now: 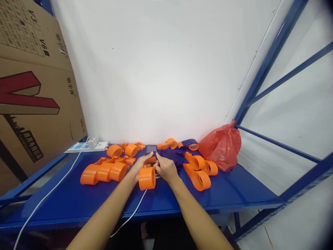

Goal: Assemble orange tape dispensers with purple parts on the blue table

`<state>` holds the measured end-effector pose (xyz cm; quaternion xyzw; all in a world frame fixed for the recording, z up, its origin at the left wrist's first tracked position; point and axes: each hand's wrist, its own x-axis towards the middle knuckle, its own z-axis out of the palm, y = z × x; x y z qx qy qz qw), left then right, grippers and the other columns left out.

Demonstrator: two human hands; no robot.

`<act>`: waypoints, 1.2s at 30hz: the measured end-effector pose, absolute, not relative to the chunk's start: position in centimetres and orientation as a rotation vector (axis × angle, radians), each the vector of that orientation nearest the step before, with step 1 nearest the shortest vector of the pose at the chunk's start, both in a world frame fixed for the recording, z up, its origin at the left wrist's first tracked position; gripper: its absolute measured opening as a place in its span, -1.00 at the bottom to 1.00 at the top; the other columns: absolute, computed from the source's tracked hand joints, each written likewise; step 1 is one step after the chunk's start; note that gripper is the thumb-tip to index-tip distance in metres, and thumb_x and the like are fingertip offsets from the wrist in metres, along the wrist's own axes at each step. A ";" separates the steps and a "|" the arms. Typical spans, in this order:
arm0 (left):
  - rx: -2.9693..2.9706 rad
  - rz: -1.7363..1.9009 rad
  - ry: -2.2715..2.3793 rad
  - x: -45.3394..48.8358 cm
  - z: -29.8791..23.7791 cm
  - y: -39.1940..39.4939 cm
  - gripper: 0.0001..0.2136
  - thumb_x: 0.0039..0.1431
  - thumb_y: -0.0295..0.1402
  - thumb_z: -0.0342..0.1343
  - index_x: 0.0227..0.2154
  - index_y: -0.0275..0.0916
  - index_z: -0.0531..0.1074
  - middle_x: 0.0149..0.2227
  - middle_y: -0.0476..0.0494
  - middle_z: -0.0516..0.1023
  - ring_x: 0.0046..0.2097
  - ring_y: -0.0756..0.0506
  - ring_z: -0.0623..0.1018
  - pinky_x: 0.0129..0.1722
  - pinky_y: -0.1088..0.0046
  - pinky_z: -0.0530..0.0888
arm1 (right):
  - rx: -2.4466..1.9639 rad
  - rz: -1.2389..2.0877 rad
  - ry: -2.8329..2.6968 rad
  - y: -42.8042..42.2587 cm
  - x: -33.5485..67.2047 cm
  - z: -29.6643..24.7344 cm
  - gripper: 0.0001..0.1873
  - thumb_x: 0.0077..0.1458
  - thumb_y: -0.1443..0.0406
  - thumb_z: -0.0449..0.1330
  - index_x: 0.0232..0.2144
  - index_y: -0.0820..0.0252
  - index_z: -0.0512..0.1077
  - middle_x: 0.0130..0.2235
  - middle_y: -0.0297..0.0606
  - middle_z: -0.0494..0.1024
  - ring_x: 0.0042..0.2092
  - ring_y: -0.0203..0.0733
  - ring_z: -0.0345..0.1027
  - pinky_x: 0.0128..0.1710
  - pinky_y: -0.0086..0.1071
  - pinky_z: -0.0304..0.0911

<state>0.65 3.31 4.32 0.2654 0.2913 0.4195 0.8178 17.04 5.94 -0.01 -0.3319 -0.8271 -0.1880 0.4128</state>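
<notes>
My left hand [140,167] is closed round the narrow end of an orange plastic piece [147,179], whose wide round loop hangs toward me. On the other side, my right hand [165,168] has its fingers bent and pressed against the same end, with a bit of dark blue material at the fingertips. The fingers partly hide what they pinch. Just behind them lies a phone-like device [151,148]. Dark blue strips [170,155] are piled beside my right hand. Orange looped pieces [104,171] stand in a row left of my left wrist.
More orange pieces lie at the right [199,176] and along the back [132,149], one with a blue strip [188,142]. A red plastic bag [221,147], power strip [100,146], white cable [57,185] and large carton [39,97] surround the blue table [234,194].
</notes>
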 end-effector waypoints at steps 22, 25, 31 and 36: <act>1.235 1.478 0.983 1.7 2.3 4.0 -0.56 0.10 0.10 0.30 -0.38 -0.25 0.48 -0.70 0.14 0.23 -0.68 0.08 0.19 -0.65 0.52 0.06 | -0.845 0.127 -1.886 5.3 17.4 1.5 -0.66 0.21 0.37 0.14 0.01 0.24 0.51 -0.22 -0.18 0.61 -0.33 -0.22 0.44 -0.27 -0.38 0.43; 1.236 1.462 0.978 1.6 2.3 4.0 -0.56 0.10 0.09 0.30 -0.37 -0.26 0.48 -0.67 0.14 0.24 -0.67 0.08 0.19 -0.65 0.52 0.07 | -0.858 0.100 -1.892 5.1 17.5 1.7 -0.67 0.21 0.37 0.12 -0.01 0.24 0.52 -0.27 -0.20 0.59 -0.35 -0.21 0.42 -0.28 -0.37 0.40; 1.206 1.457 0.956 1.6 2.0 4.2 -0.56 0.10 0.08 0.30 -0.41 -0.25 0.47 -0.68 0.12 0.26 -0.66 0.08 0.19 -0.63 0.53 0.09 | -0.868 0.049 -1.945 5.1 17.7 1.9 -0.69 0.24 0.36 0.09 -0.02 0.24 0.51 -0.30 -0.20 0.57 -0.33 -0.18 0.40 -0.26 -0.35 0.38; 1.188 1.454 0.933 1.5 2.0 4.2 -0.58 0.11 0.05 0.32 -0.41 -0.26 0.48 -0.71 0.12 0.24 -0.67 0.08 0.18 -0.63 0.53 0.07 | -0.859 0.006 -1.950 5.1 17.7 1.9 -0.68 0.25 0.36 0.07 -0.01 0.26 0.51 -0.30 -0.20 0.57 -0.32 -0.18 0.41 -0.23 -0.35 0.38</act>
